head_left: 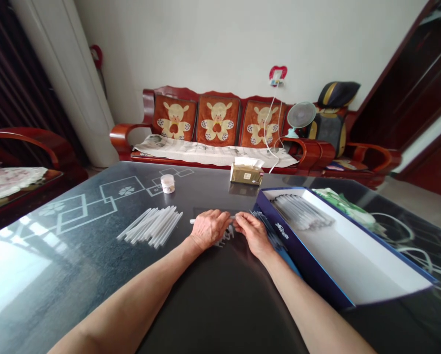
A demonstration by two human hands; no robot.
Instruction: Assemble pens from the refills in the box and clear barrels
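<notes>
My left hand (210, 229) is closed over a thin white tube (192, 221), whose end sticks out at the left of the knuckles. Close by on the right, my right hand (252, 233) pinches something small at the tube's other end; the fingers mostly hide it. Several small whitish pieces (226, 237) lie on the dark table between and beneath the hands. A loose pile of white tubes (152, 226) rests to the left. Beside my right wrist, thin dark blue sticks (271, 231) lie along the outside of a box.
The open blue box (356, 255) with a white inside holds a bundle of clear, grey-looking tubes (303, 212). Farther back stand a small white tub (167, 184) and a tissue box (247, 173). A green-white cloth bag (343, 206) and white cables (419, 255) lie right of the box.
</notes>
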